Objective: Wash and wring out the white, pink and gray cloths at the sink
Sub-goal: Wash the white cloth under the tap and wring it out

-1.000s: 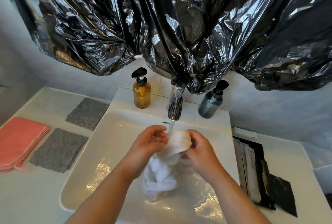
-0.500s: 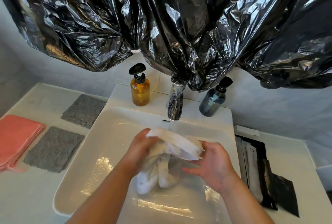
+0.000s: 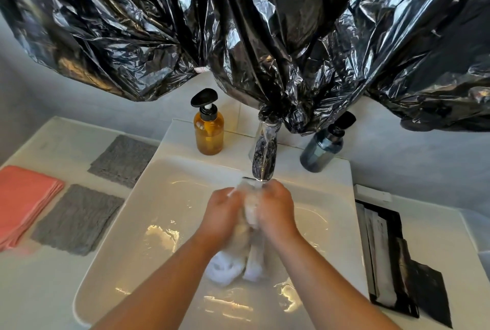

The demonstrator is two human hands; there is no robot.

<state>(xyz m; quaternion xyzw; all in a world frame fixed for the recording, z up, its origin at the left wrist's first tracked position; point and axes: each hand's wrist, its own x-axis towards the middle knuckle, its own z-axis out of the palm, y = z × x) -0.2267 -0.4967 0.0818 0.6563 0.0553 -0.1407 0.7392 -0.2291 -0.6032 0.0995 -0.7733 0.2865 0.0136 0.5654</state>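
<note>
Both hands (image 3: 225, 213) (image 3: 278, 210) have fingers curled tight round the white cloth (image 3: 250, 214); its tails hang below. Looks soaked, limp, slippery: grip mid-bunch.

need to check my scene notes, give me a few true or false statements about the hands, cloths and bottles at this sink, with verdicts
1. The left hand and right hand both grip the white cloth below the faucet. True.
2. The pink cloth lies in the sink. False: it lies folded on the counter, left of the sink.
3. The near gray cloth and far gray cloth both lie flat on the counter. True.
4. The amber pump bottle stands right of the faucet. False: it stands left of it; the blue-gray bottle stands on the right.
</note>
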